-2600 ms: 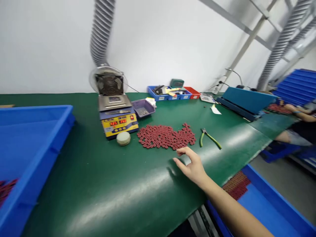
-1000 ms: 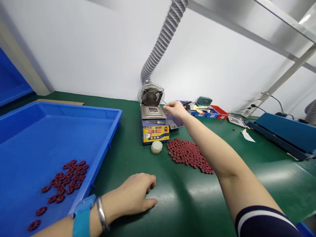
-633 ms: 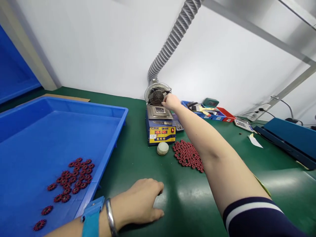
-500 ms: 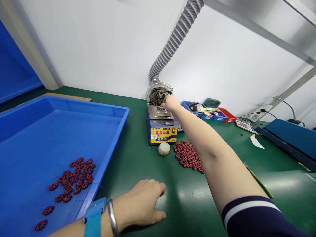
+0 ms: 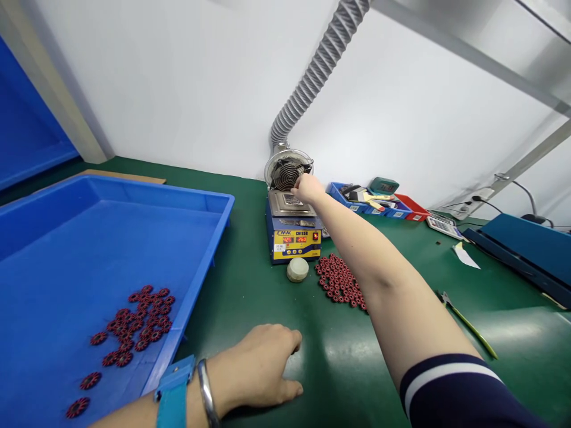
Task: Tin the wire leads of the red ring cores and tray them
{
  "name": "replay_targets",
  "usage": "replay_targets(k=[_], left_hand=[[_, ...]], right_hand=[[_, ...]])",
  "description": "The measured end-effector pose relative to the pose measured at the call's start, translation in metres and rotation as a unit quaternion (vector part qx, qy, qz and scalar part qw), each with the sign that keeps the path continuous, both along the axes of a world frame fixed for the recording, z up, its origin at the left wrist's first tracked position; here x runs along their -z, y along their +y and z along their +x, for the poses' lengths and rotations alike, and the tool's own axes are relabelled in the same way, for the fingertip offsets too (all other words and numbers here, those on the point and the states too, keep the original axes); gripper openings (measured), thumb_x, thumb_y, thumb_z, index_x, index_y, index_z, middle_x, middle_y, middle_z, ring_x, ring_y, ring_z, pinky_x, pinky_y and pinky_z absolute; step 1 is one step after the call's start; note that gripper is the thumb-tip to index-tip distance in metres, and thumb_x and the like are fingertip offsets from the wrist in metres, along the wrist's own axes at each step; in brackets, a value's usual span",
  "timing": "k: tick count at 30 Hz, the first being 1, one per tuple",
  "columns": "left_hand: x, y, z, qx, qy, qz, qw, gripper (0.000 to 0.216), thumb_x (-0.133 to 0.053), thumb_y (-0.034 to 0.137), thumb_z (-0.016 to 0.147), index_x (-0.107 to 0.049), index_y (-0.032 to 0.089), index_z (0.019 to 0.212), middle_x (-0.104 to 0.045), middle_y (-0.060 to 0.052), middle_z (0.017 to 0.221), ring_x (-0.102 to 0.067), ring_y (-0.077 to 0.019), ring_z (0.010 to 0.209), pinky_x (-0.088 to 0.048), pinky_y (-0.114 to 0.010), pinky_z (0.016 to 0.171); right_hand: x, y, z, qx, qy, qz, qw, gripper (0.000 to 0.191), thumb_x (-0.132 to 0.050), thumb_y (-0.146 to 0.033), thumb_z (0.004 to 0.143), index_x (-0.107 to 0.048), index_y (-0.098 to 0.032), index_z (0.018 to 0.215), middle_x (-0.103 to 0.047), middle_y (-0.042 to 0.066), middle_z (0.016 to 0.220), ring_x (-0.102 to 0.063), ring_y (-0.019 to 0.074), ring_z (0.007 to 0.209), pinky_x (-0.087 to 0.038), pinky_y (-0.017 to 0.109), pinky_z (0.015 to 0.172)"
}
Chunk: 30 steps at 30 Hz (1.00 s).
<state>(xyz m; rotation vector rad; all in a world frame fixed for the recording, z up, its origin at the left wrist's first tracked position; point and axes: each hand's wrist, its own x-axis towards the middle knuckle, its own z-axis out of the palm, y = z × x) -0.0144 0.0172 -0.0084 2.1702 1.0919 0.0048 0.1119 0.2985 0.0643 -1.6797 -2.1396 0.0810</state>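
Observation:
At the solder pot (image 5: 295,242), a yellow-and-blue box with red digits, my right hand (image 5: 308,189) reaches over the metal top. Its fingers are pinched closed, and whatever they hold is hidden behind them. My left hand (image 5: 263,362) lies on the green table with thumb and forefinger apart and nothing in it. Between the hands sits a round pale block (image 5: 297,269) in front of the pot. Many small red toothed motor stators (image 5: 341,280) lie flat beside it, partly covered by my right forearm. More wound stators (image 5: 138,321) rest in the blue tray (image 5: 200,279) at left.
A grey exhaust hose (image 5: 312,77) with a fan comes down behind the pot. Blue and red bins (image 5: 413,208) with tools stand at the back right. Side cutters (image 5: 468,324), a calculator (image 5: 444,227) and a paper scrap (image 5: 466,255) lie on the right.
Both hands stay almost in place. The view has shifted slightly, and the red digits on the solder pot look different.

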Motion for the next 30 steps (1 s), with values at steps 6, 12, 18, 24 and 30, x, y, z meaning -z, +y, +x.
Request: replay_targets(k=[6, 12, 18, 24, 30], left_hand=[[-0.003, 0.002, 0.002, -0.019, -0.031, 0.026, 0.999, 0.025, -0.064, 0.036, 0.067, -0.061, 0.020, 0.087, -0.066, -0.004, 0.079, -0.059, -0.0232, 0.070, -0.042, -0.030, 0.060], [-0.004, 0.010, 0.011, -0.170, -0.197, 0.019, 0.965, 0.027, -0.062, 0.037, 0.071, -0.056, 0.016, 0.087, -0.057, 0.000, 0.070, -0.050, -0.0135, 0.058, -0.039, -0.026, 0.055], [-0.009, 0.008, 0.016, -0.243, -0.386, -0.121, 0.881, 0.036, -0.071, 0.036, 0.067, -0.055, 0.014, 0.090, -0.055, 0.002, 0.070, -0.049, -0.0100, 0.059, -0.042, -0.024, 0.058], [-0.013, -0.011, 0.025, -0.218, -0.417, -0.178, 0.864, 0.029, -0.071, 0.037, 0.069, -0.057, 0.015, 0.080, -0.058, 0.001, 0.072, -0.052, -0.0107, 0.063, -0.044, -0.024, 0.060], [-0.028, -0.021, 0.026, -0.225, -0.367, -0.174, 0.885, 0.028, -0.069, 0.039, 0.070, -0.056, 0.015, 0.072, -0.057, 0.003, 0.067, -0.048, -0.0085, 0.056, -0.041, -0.022, 0.055]], right_hand=[[-0.020, -0.029, 0.013, -0.025, 0.142, -0.023, 0.989, 0.015, -0.061, -0.025, 0.076, -0.067, -0.011, 0.074, -0.068, 0.008, 0.077, -0.063, 0.0181, 0.078, -0.049, 0.031, 0.077], [-0.001, -0.113, 0.042, -0.092, 0.352, -0.124, 0.923, 0.019, -0.063, -0.033, 0.076, -0.065, -0.014, 0.079, -0.066, 0.002, 0.069, -0.058, 0.0082, 0.058, -0.049, 0.022, 0.058], [0.054, -0.242, 0.057, -0.137, 0.530, -0.129, 0.827, 0.018, -0.071, -0.028, 0.067, -0.060, -0.020, 0.079, -0.066, 0.002, 0.078, -0.063, 0.0142, 0.070, -0.053, 0.030, 0.068], [0.083, -0.305, 0.061, -0.170, 0.396, 0.082, 0.899, 0.023, -0.061, -0.014, 0.071, -0.056, -0.026, 0.090, -0.060, 0.001, 0.080, -0.058, 0.0169, 0.073, -0.050, 0.035, 0.071], [0.080, -0.319, 0.060, -0.198, 0.384, 0.095, 0.897, 0.030, -0.058, -0.010, 0.073, -0.054, -0.027, 0.097, -0.059, 0.001, 0.080, -0.058, 0.0161, 0.074, -0.049, 0.032, 0.069]])
